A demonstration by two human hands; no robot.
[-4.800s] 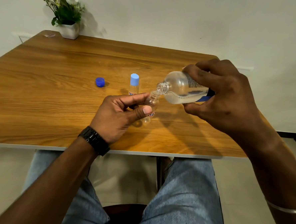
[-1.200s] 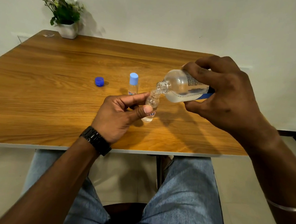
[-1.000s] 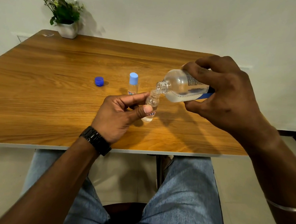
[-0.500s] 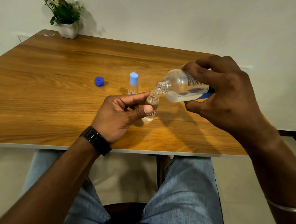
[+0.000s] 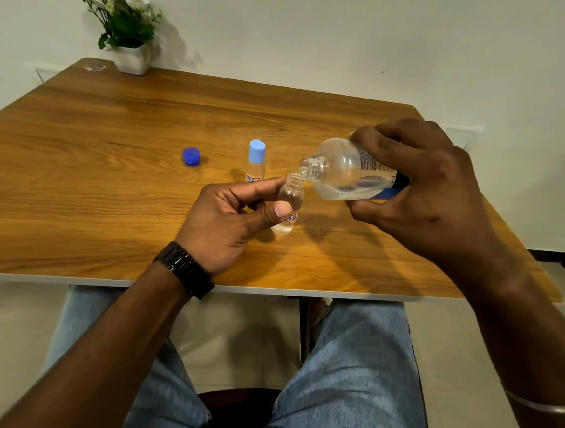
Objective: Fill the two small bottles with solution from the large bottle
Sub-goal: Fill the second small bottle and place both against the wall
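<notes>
You are in the pouring step. Your right hand (image 5: 421, 192) has its grip wrapped round the large bottle (image 5: 346, 171), tipped nearly flat, with its open mouth directly over the mouth of the open small bottle (image 5: 288, 204). Your left hand (image 5: 231, 214) holds that small bottle in a narrow grip between thumb and fingers, leaning slightly toward the large one and lifted just off the bench (image 5: 109, 203). A little clear solution sits at its bottom, so by my reading the fill has barely started; whether liquid is running right now is too fine to tell.

The next move calls for a slow further tilt from the right grip while the left grip holds the two mouths lined up. They are narrow, so a small slip would likely spill onto the bench.

Count: one large bottle, two small bottles. The second small bottle (image 5: 256, 161) stands capped in light blue just beyond your left grip. One loose dark blue cap (image 5: 191, 156) lies farther left of it.
</notes>
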